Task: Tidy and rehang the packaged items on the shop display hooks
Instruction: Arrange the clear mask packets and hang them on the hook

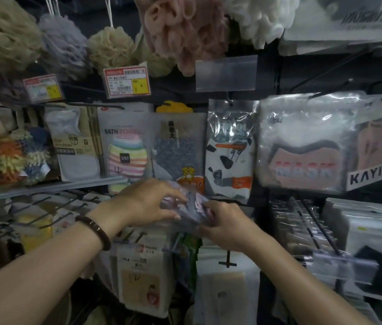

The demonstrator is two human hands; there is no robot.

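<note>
1. Filling the whole view was a dark display wall (267, 73), hung with goods from top to bottom.
2. Bath puffs hung on cords along the top row, among them a pink one (180, 31) and a beige one (111, 46).
3. On the middle row hung a big clear bag (302, 146) printed MASK, with pink masks inside, and a KAYIXIU bag (377, 148) was just beside it on the right.
4. Left of those hung three flat packets side by side: a cow-patterned packet (229, 151), a tiger packet (180, 148) and a BATH TOWEL packet (124, 146) showing a striped cloth.
5. Black wire hooks (311, 221) stuck out from the lower rows, loaded with more packets (their print was too blurred to read).
6. The left hand (147, 202) had its fingers curled over the top of the small clear packet (194, 205), and the right hand (227, 226) gripped its lower right side.
7. That packet held something pale lilac and sat in front of the tiger packet's lower edge; whether it hung on a hook could not be told.
8. Two red-and-yellow price tags (127, 82) sat under the puffs.
9. A dark bead bracelet (96, 231) circled the left wrist.
</note>
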